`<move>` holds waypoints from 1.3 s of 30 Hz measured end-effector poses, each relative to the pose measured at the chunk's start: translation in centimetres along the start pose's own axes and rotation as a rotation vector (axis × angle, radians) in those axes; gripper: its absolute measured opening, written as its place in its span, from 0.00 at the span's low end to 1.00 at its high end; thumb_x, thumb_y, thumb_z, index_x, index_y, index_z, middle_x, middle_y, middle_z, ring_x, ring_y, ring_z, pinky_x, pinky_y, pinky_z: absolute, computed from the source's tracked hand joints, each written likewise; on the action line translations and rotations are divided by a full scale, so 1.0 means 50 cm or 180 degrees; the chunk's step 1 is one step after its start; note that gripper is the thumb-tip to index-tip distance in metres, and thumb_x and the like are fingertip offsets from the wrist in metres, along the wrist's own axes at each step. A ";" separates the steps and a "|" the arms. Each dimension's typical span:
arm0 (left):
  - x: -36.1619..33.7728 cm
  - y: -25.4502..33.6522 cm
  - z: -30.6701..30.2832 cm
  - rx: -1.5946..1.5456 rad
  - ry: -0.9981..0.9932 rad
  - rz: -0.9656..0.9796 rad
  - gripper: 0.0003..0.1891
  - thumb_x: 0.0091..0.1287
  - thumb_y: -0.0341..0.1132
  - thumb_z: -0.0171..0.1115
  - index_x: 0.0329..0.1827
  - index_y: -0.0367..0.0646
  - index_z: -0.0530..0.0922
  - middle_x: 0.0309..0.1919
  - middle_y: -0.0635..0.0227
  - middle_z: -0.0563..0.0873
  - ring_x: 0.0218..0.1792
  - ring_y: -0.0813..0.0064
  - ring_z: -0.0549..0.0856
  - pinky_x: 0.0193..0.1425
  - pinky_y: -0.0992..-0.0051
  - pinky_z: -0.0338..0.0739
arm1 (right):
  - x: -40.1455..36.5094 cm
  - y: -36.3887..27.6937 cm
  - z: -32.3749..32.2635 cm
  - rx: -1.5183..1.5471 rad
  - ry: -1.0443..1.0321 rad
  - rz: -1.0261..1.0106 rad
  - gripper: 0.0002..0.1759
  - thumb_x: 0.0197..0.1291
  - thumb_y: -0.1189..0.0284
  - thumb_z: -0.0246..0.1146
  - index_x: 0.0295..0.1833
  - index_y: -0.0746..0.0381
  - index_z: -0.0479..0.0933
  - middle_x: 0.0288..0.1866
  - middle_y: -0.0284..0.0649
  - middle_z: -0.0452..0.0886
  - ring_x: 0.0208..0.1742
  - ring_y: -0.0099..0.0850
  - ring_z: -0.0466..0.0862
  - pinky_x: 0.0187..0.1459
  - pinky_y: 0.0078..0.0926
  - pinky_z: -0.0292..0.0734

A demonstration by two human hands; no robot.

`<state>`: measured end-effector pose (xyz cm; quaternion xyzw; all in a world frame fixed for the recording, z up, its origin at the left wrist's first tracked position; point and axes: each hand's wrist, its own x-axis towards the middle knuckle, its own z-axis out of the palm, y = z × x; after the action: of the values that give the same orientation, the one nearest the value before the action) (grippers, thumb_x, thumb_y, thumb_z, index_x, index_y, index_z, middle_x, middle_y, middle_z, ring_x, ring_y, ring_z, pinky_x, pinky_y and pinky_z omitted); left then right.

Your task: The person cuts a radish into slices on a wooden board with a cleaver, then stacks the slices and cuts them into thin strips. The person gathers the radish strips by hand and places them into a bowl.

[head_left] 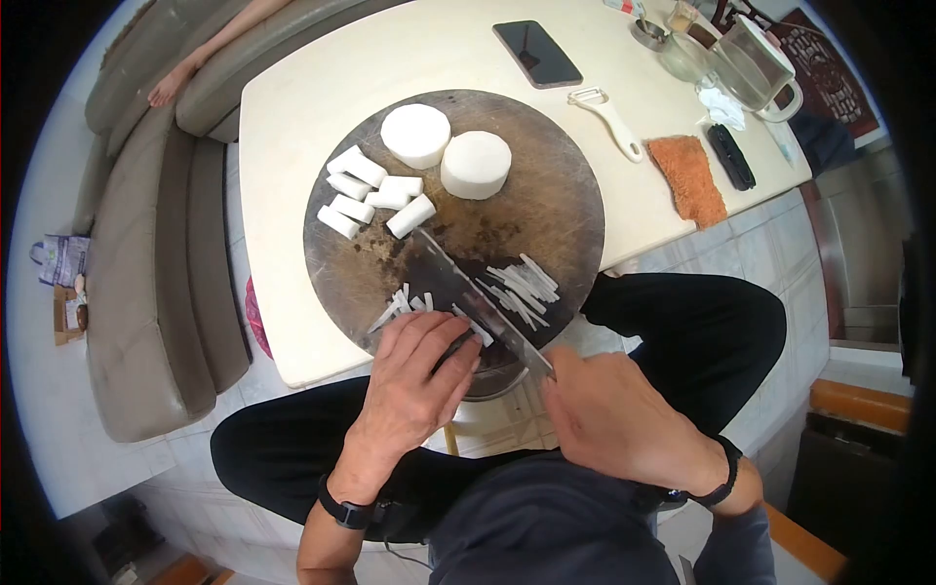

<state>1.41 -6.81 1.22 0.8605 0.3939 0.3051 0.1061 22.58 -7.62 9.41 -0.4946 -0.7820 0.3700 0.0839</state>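
cream table (292, 146), grey sofa (136, 292), pale tiled floor (760, 244)

A single head-worn view looks steeply down from above the person's own lap, facing forward across the cream, round-cornered bench (292, 117). The round dark wooden chopping board (546, 195) lies near the middle, close below the lens. The left hand (414, 375) and right hand (614, 419) fill the lower centre, nearest the camera. A wide fisheye lens bends the edges inside a dark ring

Black trousers (702, 331) cover both legs. Dark grey top (556, 526). Black wristwatch (343, 511) on left wrist; thin black band (726, 478) on right wrist.
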 end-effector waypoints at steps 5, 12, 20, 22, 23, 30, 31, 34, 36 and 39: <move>-0.001 -0.002 -0.006 0.0030 -0.0104 0.0024 0.15 0.51 0.26 0.71 0.44 0.37 0.83 0.48 0.60 0.82 0.51 0.60 0.80 0.58 0.58 0.74 | -0.016 -0.005 -0.006 0.0004 -0.0308 0.0113 0.07 0.58 0.77 0.58 0.34 0.70 0.67 0.16 0.55 0.72 0.22 0.56 0.78 0.27 0.46 0.72; 0.000 -0.002 -0.004 0.0002 -0.0098 0.0010 0.14 0.51 0.26 0.71 0.42 0.37 0.83 0.47 0.60 0.82 0.51 0.60 0.80 0.57 0.58 0.74 | 0.004 0.011 0.007 0.0238 -0.0252 -0.0014 0.09 0.62 0.75 0.57 0.36 0.72 0.68 0.18 0.55 0.73 0.23 0.57 0.76 0.28 0.48 0.70; 0.007 0.004 -0.003 0.0178 -0.0036 0.0073 0.14 0.50 0.25 0.71 0.42 0.35 0.83 0.45 0.59 0.83 0.50 0.61 0.81 0.58 0.57 0.74 | 0.043 0.034 0.002 0.0108 0.0273 -0.0371 0.07 0.53 0.77 0.58 0.30 0.72 0.72 0.23 0.56 0.76 0.29 0.55 0.81 0.32 0.45 0.76; 0.014 0.006 0.003 0.0049 0.0080 0.0037 0.15 0.49 0.22 0.71 0.41 0.35 0.83 0.43 0.58 0.84 0.47 0.56 0.82 0.53 0.58 0.76 | 0.038 0.049 -0.015 0.0054 0.0235 -0.0337 0.08 0.55 0.77 0.58 0.29 0.72 0.73 0.23 0.56 0.76 0.29 0.55 0.81 0.32 0.46 0.76; 0.019 0.007 0.006 0.0073 0.0087 0.0046 0.15 0.49 0.22 0.71 0.41 0.35 0.83 0.43 0.58 0.84 0.47 0.56 0.82 0.53 0.58 0.76 | 0.035 0.058 -0.022 0.0282 0.0201 -0.0112 0.08 0.57 0.76 0.57 0.30 0.72 0.73 0.23 0.57 0.76 0.28 0.56 0.80 0.33 0.45 0.76; 0.059 0.023 0.012 0.0016 0.0201 -0.0252 0.13 0.53 0.21 0.69 0.43 0.34 0.83 0.44 0.56 0.84 0.46 0.56 0.83 0.53 0.61 0.78 | 0.023 0.117 -0.073 0.2317 -0.0288 0.0704 0.11 0.67 0.73 0.54 0.32 0.67 0.73 0.19 0.38 0.77 0.15 0.27 0.75 0.21 0.23 0.70; 0.064 0.026 0.012 -0.0090 0.0355 -0.0475 0.12 0.56 0.21 0.68 0.44 0.33 0.83 0.44 0.55 0.85 0.46 0.56 0.84 0.52 0.63 0.79 | 0.021 0.121 -0.074 0.2343 -0.0278 0.0672 0.11 0.67 0.73 0.54 0.32 0.67 0.73 0.19 0.38 0.77 0.15 0.27 0.75 0.21 0.23 0.70; 0.082 0.042 0.019 -0.1026 0.0924 -0.1464 0.10 0.63 0.22 0.64 0.47 0.32 0.82 0.46 0.56 0.85 0.46 0.61 0.85 0.52 0.66 0.80 | 0.009 0.132 -0.080 0.2624 -0.0331 0.0401 0.12 0.69 0.71 0.53 0.32 0.66 0.73 0.20 0.31 0.77 0.16 0.15 0.72 0.19 0.16 0.65; 0.098 0.055 0.011 -0.2319 0.1307 -0.2537 0.13 0.75 0.31 0.54 0.56 0.33 0.78 0.49 0.60 0.85 0.49 0.69 0.85 0.54 0.68 0.80 | 0.005 0.134 -0.078 0.3088 -0.0643 0.0235 0.12 0.68 0.71 0.54 0.33 0.66 0.74 0.21 0.33 0.78 0.15 0.16 0.72 0.19 0.16 0.66; 0.105 0.057 -0.001 -0.4507 0.1347 -0.2990 0.19 0.78 0.40 0.49 0.63 0.36 0.73 0.52 0.58 0.83 0.52 0.67 0.84 0.58 0.67 0.79 | 0.004 0.134 -0.076 0.3375 -0.0653 0.0226 0.12 0.68 0.71 0.55 0.34 0.67 0.75 0.21 0.33 0.78 0.15 0.16 0.72 0.19 0.16 0.65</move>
<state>5.76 -4.81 4.77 0.2665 0.4371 0.5560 0.6548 29.13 -4.00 7.65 -0.3718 -0.4750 0.7629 0.2327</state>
